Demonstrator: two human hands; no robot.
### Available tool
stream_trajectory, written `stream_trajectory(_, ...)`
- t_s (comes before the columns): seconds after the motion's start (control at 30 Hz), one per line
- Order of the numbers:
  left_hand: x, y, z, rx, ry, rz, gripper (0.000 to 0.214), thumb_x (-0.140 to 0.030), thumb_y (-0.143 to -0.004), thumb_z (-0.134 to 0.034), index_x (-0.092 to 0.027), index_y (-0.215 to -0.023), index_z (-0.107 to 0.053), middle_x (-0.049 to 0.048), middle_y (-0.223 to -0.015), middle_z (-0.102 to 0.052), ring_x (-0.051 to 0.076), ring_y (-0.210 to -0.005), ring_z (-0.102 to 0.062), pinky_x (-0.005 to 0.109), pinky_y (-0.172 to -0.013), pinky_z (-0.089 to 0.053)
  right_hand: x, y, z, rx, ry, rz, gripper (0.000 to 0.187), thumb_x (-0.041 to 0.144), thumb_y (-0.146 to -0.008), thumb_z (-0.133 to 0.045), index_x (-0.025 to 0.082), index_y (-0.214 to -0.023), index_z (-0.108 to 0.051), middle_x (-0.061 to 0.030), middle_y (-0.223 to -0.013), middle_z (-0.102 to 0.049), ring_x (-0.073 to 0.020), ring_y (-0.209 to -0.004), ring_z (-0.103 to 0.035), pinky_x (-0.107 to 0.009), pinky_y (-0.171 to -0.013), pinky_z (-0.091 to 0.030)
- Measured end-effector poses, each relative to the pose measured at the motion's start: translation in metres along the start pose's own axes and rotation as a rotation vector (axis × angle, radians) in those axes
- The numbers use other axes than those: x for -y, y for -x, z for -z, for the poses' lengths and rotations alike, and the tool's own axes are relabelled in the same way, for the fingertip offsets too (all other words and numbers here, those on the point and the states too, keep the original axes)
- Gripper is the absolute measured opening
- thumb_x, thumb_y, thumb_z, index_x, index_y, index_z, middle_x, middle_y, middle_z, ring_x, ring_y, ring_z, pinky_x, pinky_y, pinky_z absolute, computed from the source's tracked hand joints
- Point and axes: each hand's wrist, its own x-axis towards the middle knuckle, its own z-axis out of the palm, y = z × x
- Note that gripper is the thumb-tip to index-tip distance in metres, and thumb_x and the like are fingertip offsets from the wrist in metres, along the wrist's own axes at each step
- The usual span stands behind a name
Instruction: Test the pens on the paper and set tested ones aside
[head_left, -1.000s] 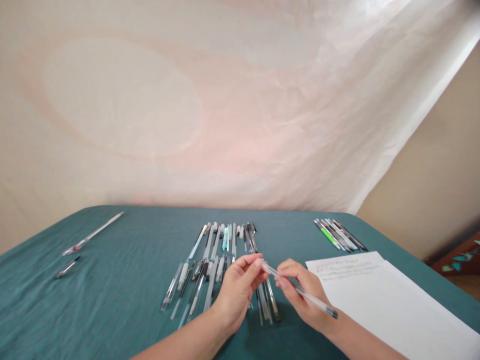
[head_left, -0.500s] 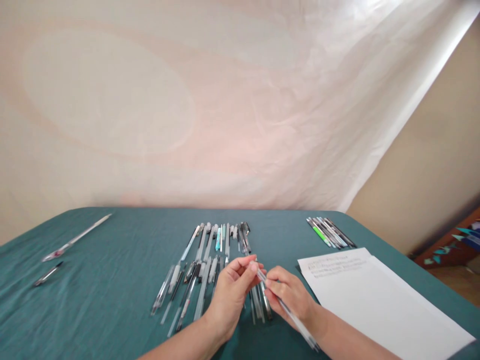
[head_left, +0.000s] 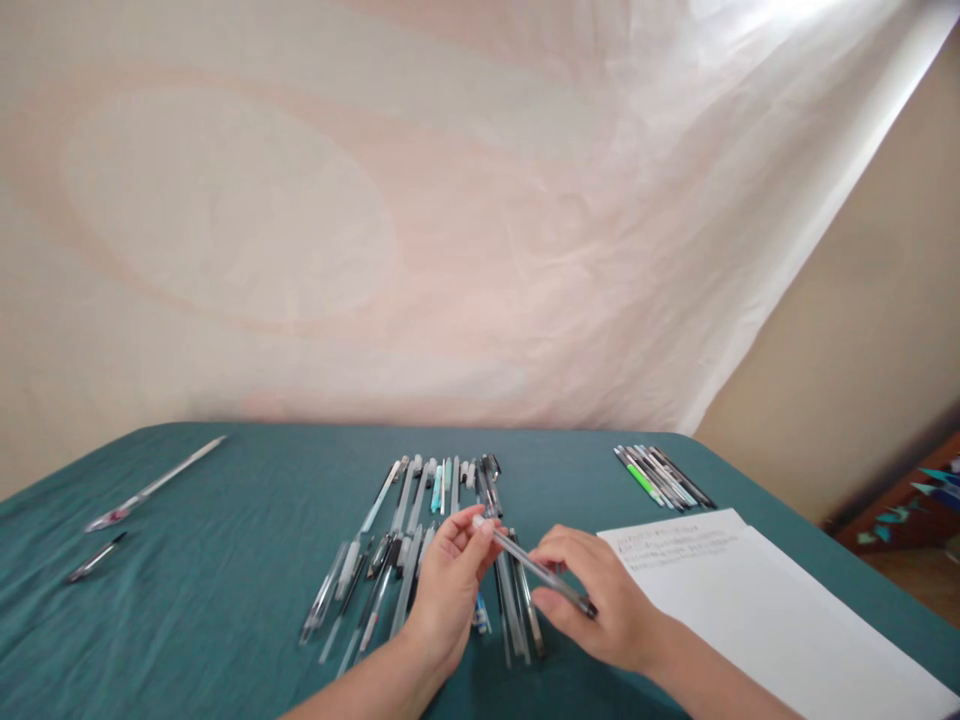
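Observation:
My left hand [head_left: 454, 585] pinches the pale end of a clear-barrelled pen [head_left: 529, 565] between thumb and fingers. The pen slopes down to the right, its dark end lying against my right hand [head_left: 596, 595]. Loosely curled, my right fingers and thumb sit on either side of the barrel. Beneath and left of my hands, several pens [head_left: 349, 570] lie in a near row on the cloth. Another row of pens [head_left: 412, 495] lies behind it. More clear pens [head_left: 514, 610] show between my hands, next to a small blue-and-white item [head_left: 481, 615].
White paper sheets [head_left: 780, 610] with handwriting lie at the right. Beyond them is a bundle of pens [head_left: 664, 477], one bright green. At the left rest a long clear stick-like item [head_left: 161, 482] and a short dark pen [head_left: 97, 557]. A pale sheet [head_left: 450, 250] hangs behind the green-covered table [head_left: 247, 560].
The pen now lies flatter, its lower end up from below my right hand to against it. My right hand has loosened and shifted slightly right. The blue-and-white item has come into view.

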Motion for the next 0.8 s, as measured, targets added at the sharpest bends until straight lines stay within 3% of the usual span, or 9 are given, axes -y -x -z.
stream_trajectory(0.1, 0.001, -0.002, 0.002, -0.056, -0.014, -0.065, 0.031, -0.022, -0.071, -0.071, -0.016, -0.097, -0.054, 0.0026, -0.082, -0.065, 0.012, -0.077, -0.061, 0.024, -0.077, -0.048, 0.009, -0.003, 0.022, 0.007, 0.039, -0.13, 0.01, 0.026, -0.083, -0.051, 0.02, -0.09, -0.055, -0.0001, -0.071, -0.059, -0.0125, -0.063, -0.055, -0.025, -0.063, -0.042)
stream_trajectory(0.23, 0.003, -0.001, 0.002, -0.04, -0.078, -0.131, 0.03, -0.024, -0.073, -0.069, -0.017, -0.097, -0.052, 0.0017, -0.082, -0.064, 0.012, -0.079, -0.061, 0.026, -0.078, -0.048, 0.01, -0.007, 0.037, 0.184, 0.111, -0.289, 0.008, 0.029, -0.081, -0.056, 0.023, -0.084, -0.061, 0.0018, -0.07, -0.061, -0.0116, -0.058, -0.054, -0.023, -0.056, -0.04)
stream_trajectory(0.4, 0.003, -0.001, 0.002, -0.02, -0.168, -0.169, 0.03, -0.026, -0.073, -0.068, -0.017, -0.095, -0.05, 0.0024, -0.084, -0.063, 0.015, -0.079, -0.062, 0.029, -0.078, -0.048, 0.002, -0.005, 0.034, 0.229, 0.207, -0.265, 0.011, 0.027, -0.081, -0.057, 0.025, -0.076, -0.066, 0.0006, -0.068, -0.061, -0.0143, -0.064, -0.056, -0.024, -0.058, -0.04)
stream_trajectory(0.5, 0.004, -0.001, 0.002, 0.028, -0.217, -0.169, 0.037, -0.027, -0.076, -0.065, -0.018, -0.106, -0.045, 0.0045, -0.092, -0.061, 0.016, -0.084, -0.061, 0.032, -0.082, -0.046, -0.006, -0.004, 0.03, 0.218, 0.237, -0.253, 0.015, 0.027, -0.082, -0.055, 0.023, -0.073, -0.067, 0.0, -0.065, -0.061, -0.0141, -0.061, -0.056, -0.024, -0.056, -0.039)
stream_trajectory(0.63, 0.006, 0.001, 0.002, 0.118, -0.346, -0.224, 0.05, -0.028, -0.082, -0.057, -0.021, -0.124, -0.032, 0.0101, -0.118, -0.05, 0.018, -0.1, -0.056, 0.035, -0.091, -0.04, -0.038, -0.003, 0.035, 0.18, 0.256, -0.336, 0.02, 0.029, -0.083, -0.051, 0.022, -0.075, -0.067, -0.001, -0.069, -0.063, -0.0144, -0.062, -0.057, -0.024, -0.058, -0.04)
stream_trajectory(0.8, 0.005, 0.012, 0.003, 0.235, -0.701, -0.341, 0.032, -0.028, -0.088, -0.046, -0.021, -0.12, -0.043, 0.0108, -0.119, -0.048, 0.021, -0.106, -0.049, 0.035, -0.091, -0.039, -0.114, 0.015, 0.061, 0.069, 0.498, -0.665, 0.025, 0.035, -0.082, -0.048, 0.022, -0.083, -0.069, -0.0024, -0.078, -0.069, -0.0156, -0.072, -0.062, -0.023, -0.064, -0.041)
